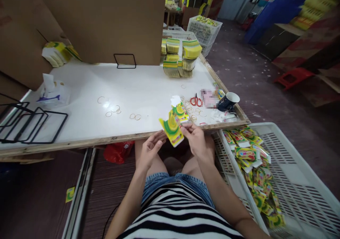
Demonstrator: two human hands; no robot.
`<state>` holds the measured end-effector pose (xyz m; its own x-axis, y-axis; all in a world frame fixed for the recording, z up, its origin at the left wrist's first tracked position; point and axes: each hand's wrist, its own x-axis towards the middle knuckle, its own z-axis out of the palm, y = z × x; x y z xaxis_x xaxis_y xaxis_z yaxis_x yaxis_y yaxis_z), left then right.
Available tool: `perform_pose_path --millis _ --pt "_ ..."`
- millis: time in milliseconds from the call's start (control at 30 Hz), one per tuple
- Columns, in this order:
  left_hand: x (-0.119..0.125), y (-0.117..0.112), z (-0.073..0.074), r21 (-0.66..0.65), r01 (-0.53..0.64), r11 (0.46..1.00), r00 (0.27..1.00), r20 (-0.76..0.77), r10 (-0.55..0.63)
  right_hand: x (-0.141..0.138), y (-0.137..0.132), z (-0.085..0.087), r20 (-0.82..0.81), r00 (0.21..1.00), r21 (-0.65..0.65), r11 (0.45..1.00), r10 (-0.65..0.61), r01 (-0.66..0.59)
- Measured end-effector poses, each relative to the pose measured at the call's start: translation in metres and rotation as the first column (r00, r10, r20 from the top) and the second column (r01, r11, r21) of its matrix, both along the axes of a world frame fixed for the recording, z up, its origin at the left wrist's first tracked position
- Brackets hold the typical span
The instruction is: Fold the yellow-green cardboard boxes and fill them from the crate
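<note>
Yellow and green printed card, slightly blurred: one small carton (172, 128) before me, tilted, just over the table's near edge and above my lap. Its face carries a round lemon-like design ringed in green, a patch of red print low down, a thin white edge along the bottom; a pointed flap sticks out at upper left.

My right hand (195, 138) holds it by the right side, thumb and fingers pinched narrow. My left hand (152, 147) is spread loosely, palm up, fingertips at the carton's left edge; whether they touch, I cannot tell.

Just beyond lies a pile of similar cartons (184, 115), partly hidden by mine. Beside it, loose rubber bands (190, 109) and red-handled scissors (196, 101); farther right, a dark mug (225, 103) near the corner.

Edges: worn wooden rim (79, 145) runs across in front of both wrists, turning away at the right corner. Widest room is leftward, white tabletop (87, 83) with a few bands, as far as the black wire racks (39, 125). Ahead, a cardboard sheet (106, 23) and stacked cartons (174, 60) bound the space. Low at right, a white basket (294, 175) sits close by my forearm, filled cartons (259, 177) heaped along its near side.
</note>
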<state>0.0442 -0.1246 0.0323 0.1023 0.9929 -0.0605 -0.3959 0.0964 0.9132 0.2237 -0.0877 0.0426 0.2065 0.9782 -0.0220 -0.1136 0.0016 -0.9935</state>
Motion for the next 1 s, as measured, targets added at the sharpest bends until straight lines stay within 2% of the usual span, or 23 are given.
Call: perform_pose_path --millis 100,233,433,567,667,800,867,1000 --pt "0.003 0.001 -0.003 -0.013 0.051 0.999 0.989 0.14 -0.048 -0.016 -0.03 -0.001 -0.263 0.959 -0.12 0.983 0.105 -0.141" --pt "0.008 -0.001 -0.003 -0.024 0.09 0.996 0.972 0.219 -0.082 -0.025 -0.044 -0.004 -0.344 0.929 -0.165 0.965 0.138 -0.204" --pt "0.015 -0.002 0.001 -0.027 0.009 1.0 0.986 0.169 -0.005 -0.02 -0.051 0.004 -0.186 0.964 -0.112 0.97 0.191 -0.214" --pt "0.019 0.0 -0.001 -0.05 -0.106 0.993 0.988 0.104 0.111 -0.023 -0.056 0.005 -0.075 0.971 -0.102 0.967 0.228 -0.235" --pt "0.021 0.0 0.0 -0.047 -0.155 0.987 0.988 0.015 0.156 -0.026 -0.056 -0.001 0.033 0.984 -0.089 0.981 0.174 -0.17" --pt "0.02 -0.005 0.006 0.041 -0.209 0.977 0.968 -0.135 0.213 -0.025 -0.054 -0.008 0.227 0.97 -0.026 0.996 0.087 -0.083" --pt "0.018 -0.008 0.009 0.088 -0.188 0.978 0.96 -0.192 0.202 -0.022 -0.052 -0.008 0.285 0.954 0.009 0.995 0.094 -0.1" --pt "0.013 -0.012 0.012 0.109 -0.005 0.994 0.981 -0.192 0.027 -0.014 -0.044 0.001 0.27 0.933 0.082 0.96 0.237 -0.267"
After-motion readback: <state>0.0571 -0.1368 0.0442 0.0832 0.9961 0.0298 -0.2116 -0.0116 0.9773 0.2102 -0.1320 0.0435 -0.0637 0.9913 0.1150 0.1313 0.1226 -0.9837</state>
